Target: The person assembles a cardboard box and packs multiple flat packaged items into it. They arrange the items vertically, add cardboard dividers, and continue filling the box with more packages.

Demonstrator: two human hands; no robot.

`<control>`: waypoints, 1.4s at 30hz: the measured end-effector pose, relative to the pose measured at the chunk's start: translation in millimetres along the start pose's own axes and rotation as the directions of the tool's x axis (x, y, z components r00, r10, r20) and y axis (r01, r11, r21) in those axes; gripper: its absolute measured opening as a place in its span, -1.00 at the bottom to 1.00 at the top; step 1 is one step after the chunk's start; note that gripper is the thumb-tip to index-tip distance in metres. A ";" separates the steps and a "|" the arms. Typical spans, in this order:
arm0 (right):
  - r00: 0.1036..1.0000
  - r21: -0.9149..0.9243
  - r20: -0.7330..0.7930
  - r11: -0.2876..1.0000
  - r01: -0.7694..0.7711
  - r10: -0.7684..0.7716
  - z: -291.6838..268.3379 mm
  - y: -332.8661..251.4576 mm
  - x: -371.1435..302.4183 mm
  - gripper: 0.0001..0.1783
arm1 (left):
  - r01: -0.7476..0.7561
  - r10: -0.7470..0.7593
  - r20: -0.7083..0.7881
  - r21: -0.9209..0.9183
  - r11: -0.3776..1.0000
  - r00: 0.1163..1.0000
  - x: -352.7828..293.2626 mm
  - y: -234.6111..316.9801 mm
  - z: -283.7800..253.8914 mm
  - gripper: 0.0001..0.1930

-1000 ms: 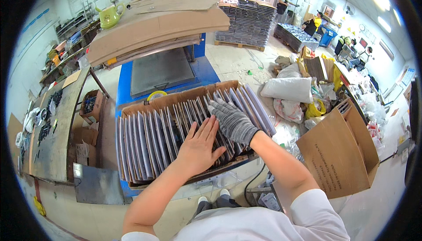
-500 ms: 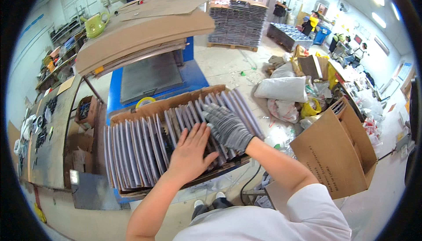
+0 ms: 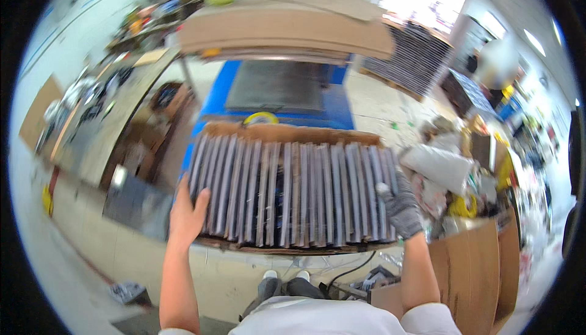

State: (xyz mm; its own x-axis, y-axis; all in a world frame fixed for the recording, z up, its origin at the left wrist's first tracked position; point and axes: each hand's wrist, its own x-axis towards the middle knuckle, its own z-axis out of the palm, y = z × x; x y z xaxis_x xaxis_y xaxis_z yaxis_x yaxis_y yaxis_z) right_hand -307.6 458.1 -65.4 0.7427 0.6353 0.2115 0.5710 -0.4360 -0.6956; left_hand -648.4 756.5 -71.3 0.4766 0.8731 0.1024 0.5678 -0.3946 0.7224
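A long cardboard box [image 3: 305, 133] lies before me, packed with a row of thin grey panels [image 3: 332, 194] standing on edge. My bare left hand [image 3: 190, 210] grips the box's left end, thumb over the panels and fingers along the outside. At the right end, my right hand [image 3: 400, 208], in a grey striped knit glove, clasps the other side with its thumb over the last panels. Part of its fingers is hidden behind the box end and blurred.
Behind the box stands a blue machine with a dark flat plate [image 3: 274, 87], under stacked cardboard sheets [image 3: 287, 32]. A yellow tape roll [image 3: 260, 118] sits behind the box. A workbench [image 3: 122, 118] is at left. White sacks [image 3: 436, 167] and an open carton [image 3: 467, 262] are at right.
Both hands have moved apart from the middle of the panels to the box's two ends. My view has turned left, and the box now appears level.
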 end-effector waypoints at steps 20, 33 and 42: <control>0.939 -0.037 0.008 0.939 0.343 -0.343 218.7 -304.4 -20.0 -0.61 | 0.207 -0.218 -0.016 -0.245 0.947 0.976 -16.4 -310.6 -139.7 -0.74; 0.850 -0.197 0.415 0.879 0.433 -0.326 487.2 -389.2 33.0 -0.67 | 0.248 -0.285 0.314 0.154 0.956 0.905 59.2 -452.9 -285.2 -0.61; 0.924 -0.252 0.381 0.965 0.073 0.030 537.9 -336.4 61.5 -0.68 | -0.245 0.107 0.571 0.170 0.954 0.814 241.5 -404.0 -249.3 -0.57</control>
State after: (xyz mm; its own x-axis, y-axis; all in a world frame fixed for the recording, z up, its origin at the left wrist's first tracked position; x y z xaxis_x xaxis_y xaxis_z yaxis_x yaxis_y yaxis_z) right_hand -642.1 986.7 -187.8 0.5702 0.8169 -0.0864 0.6935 -0.5351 -0.4824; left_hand -930.0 1198.1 -168.0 0.8319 0.5051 -0.2297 0.5394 -0.6393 0.5479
